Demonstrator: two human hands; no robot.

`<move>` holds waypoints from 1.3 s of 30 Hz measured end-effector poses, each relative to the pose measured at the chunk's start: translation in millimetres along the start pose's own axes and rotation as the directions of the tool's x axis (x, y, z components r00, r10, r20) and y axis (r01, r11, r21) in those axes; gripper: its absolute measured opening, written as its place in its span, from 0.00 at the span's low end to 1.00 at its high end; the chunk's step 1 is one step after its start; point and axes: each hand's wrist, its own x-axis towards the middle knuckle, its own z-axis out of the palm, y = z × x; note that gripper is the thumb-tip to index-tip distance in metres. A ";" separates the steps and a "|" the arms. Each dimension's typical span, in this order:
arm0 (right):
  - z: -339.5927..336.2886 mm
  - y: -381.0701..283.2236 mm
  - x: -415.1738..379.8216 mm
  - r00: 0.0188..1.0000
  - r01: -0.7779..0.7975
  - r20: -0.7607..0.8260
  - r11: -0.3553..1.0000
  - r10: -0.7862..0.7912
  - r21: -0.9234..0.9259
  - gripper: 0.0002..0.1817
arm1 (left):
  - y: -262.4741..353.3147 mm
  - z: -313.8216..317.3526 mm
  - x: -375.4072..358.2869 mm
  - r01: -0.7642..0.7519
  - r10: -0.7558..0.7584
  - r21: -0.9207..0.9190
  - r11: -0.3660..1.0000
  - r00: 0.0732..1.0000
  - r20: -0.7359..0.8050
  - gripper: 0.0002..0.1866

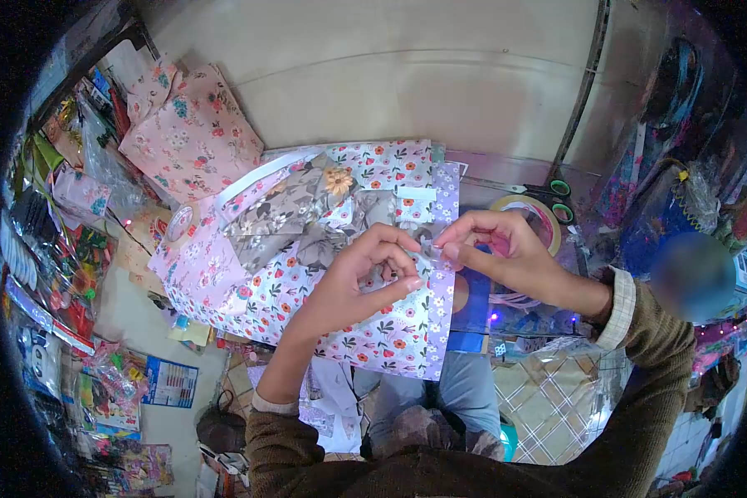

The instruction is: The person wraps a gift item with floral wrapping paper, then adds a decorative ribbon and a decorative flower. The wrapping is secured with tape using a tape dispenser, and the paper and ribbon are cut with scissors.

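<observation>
My left hand [372,267] and my right hand [496,246] meet over a stack of floral wrapping paper [307,249]. Between the fingertips of both hands is a small clear piece of sticky tape [430,253]. Grey flowered paper [295,212] and a lilac sheet [445,290] lie on top of the white floral sheet beneath the hands. Both hands pinch the tape just above the paper's right edge.
A roll of tape [529,217] and green-handled scissors [560,199] lie to the right on the counter. Pink floral sheets [187,133] hang at the left, with packaged goods [66,274] along the left wall. Another person [695,274] is at the right edge.
</observation>
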 end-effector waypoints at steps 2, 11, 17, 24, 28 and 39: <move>-0.4 -0.3 0.0 1.000 0.016 0.009 1.000 -0.015 -0.020 0.11 | 1.5 0.3 -0.2 0.022 -0.022 -0.009 1.000 1.000 -0.007 0.18; -1.3 -0.8 -0.4 0.999 0.023 0.027 0.999 -0.022 -0.027 0.11 | 1.0 -0.5 0.6 0.010 -0.010 0.015 1.000 1.000 0.008 0.14; -1.0 1.3 -0.6 0.999 0.028 0.019 0.999 -0.027 -0.042 0.10 | 4.8 -3.2 0.0 0.067 -0.068 0.033 0.997 0.996 0.051 0.14; -1.0 1.5 -0.6 1.000 0.025 0.016 0.998 -0.024 -0.056 0.10 | 6.9 -2.3 -0.1 0.084 -0.084 -0.012 0.996 0.996 0.045 0.17; -1.0 0.4 -0.6 0.998 0.066 0.020 0.994 -0.064 -0.090 0.10 | 2.0 -2.8 -0.8 0.038 -0.038 -0.003 0.999 0.999 0.038 0.18; 0.4 2.7 -0.2 0.994 0.107 0.000 0.981 -0.108 -0.163 0.08 | 9.0 -4.3 -1.1 0.015 -0.013 -0.022 1.000 0.996 0.084 0.19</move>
